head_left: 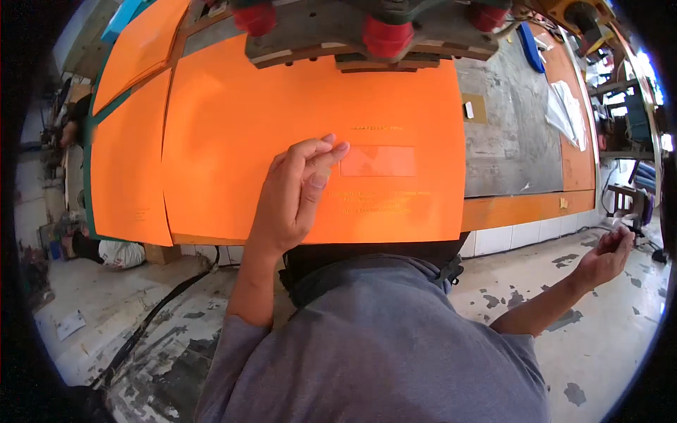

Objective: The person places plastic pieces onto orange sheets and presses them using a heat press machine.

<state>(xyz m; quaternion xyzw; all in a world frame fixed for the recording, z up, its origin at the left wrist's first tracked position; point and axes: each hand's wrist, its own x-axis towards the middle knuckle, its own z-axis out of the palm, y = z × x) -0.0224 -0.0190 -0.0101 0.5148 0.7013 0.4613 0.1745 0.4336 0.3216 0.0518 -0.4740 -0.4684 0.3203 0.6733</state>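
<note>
A large orange sheet (233, 113) lies on the bench under the press. It carries small gold lettering and a pale, glossy rectangular panel (379, 161). My left hand (293, 187) rests over the sheet just left of this panel, its fingers slightly bent and pointing right, thumb apart. The fingertips reach the panel's left edge; nothing shows in that hand. Far to the right, away from the bench, my right hand (608, 259) is raised with its fingers curled together. A see-through, shiny scrap of plastic film (620, 223) appears at its fingertips.
Above the sheet's far edge hangs a heavy metal press with red knobs (388, 37). More orange sheets (132, 158) lie at the left. On the grey bench plate (511, 155) sits a small brown piece (474, 108); white plastic (566, 114) and a blue-handled tool (531, 48) lie farther right.
</note>
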